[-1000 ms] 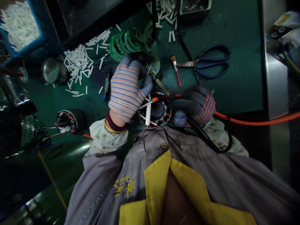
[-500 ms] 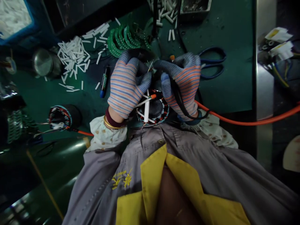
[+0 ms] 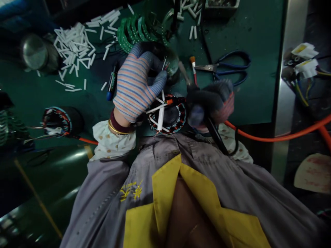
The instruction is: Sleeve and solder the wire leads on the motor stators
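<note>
My left hand [image 3: 139,82], in a striped glove, is closed with thumb and fingers pinching thin wires [image 3: 164,65] whose bare ends stick up past the fingertips. Below it, close against my body, lies a wound motor stator [image 3: 182,119] with white sleeves [image 3: 161,119] and an orange-tipped lead across it. To its right, my right hand [image 3: 214,101] is smeared by motion but closed round a dark-handled soldering iron [image 3: 184,73]. The iron's grey tip points up and away from me, and a black cord trails below the hand. The fingers' inner side is hidden.
Scissors [image 3: 230,73] and a small brush [image 3: 193,65] lie beyond my right hand. Loose white sleeves [image 3: 74,48], green rings [image 3: 131,34], a marker [image 3: 111,82] and a metal tin [image 3: 34,53] sit leftward. Another stator [image 3: 62,120] stands at left; an orange cable [image 3: 271,138] runs right.
My right hand has drawn back from the wires, down and to the right, uncovering the brush and the scissors' blades. My left hand keeps its pinch. The view has shifted slightly.
</note>
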The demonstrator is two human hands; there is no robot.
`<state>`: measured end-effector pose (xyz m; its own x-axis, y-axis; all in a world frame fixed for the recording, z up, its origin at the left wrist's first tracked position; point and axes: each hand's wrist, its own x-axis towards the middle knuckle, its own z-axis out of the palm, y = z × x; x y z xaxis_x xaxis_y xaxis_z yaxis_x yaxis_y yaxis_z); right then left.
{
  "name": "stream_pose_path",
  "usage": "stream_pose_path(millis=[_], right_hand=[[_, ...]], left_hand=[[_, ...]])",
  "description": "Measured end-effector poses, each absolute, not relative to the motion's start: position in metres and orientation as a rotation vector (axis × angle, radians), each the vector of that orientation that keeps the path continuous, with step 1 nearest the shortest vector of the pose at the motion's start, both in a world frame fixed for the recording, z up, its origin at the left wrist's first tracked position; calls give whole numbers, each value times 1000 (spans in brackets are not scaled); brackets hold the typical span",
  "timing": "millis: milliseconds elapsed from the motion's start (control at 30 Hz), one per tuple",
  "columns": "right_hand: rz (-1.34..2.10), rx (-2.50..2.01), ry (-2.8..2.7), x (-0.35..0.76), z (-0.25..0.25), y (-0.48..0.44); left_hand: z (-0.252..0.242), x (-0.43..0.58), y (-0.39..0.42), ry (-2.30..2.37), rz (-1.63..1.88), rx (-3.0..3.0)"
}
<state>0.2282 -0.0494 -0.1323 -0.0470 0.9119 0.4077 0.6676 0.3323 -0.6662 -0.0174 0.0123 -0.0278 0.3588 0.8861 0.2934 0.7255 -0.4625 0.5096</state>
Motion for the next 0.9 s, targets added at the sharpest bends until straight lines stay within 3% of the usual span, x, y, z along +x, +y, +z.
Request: stream_pose_path(millis=[267,633,767,900], right_hand=[[121,-978,-1813,246,-140,-72],[215,-1196,-1915,237,-148,-79],[166,-1195,-1799,231,-124,-67],[42,-1473,-1882,210,-93,-35]], left_hand=[[-7,-21,23,1419,504,2348],[3,-18,25,1512,427,2197],[0,-18,18,1513,487,2245],[-11,-20,14,1470,603,2321]])
